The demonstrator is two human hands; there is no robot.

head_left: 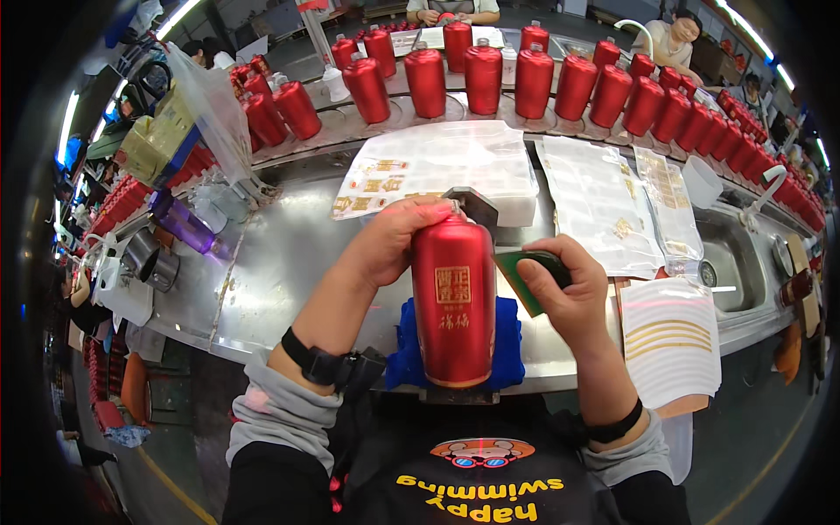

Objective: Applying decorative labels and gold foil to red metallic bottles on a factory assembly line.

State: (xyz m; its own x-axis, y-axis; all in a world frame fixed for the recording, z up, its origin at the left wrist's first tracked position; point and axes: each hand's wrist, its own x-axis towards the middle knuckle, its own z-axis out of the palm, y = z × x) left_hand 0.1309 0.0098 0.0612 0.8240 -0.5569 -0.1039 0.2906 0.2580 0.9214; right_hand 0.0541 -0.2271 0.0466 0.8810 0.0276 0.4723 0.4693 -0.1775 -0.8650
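Note:
A glossy red bottle (453,341) lies in front of me on a blue cloth (507,343), its neck pointing away. Gold lettering and a gold square emblem mark the side facing up. My left hand (404,236) is closed round the bottle's shoulder and neck. Just right of the bottle, my right hand (569,284) grips a flat green scraper (516,273) with a dark handle; its blade stands close to the bottle's side, and whether they touch I cannot tell. A dark metal holder (483,210) is behind the bottle's neck.
Sheets of gold decals (385,188) lie beyond my hands, with more decal sheets (604,201) and gold strips (669,332) at right. Red bottles (483,80) line a curved conveyor. A sink (731,254) is at right, a purple bottle (179,220) at left. Other people sit across.

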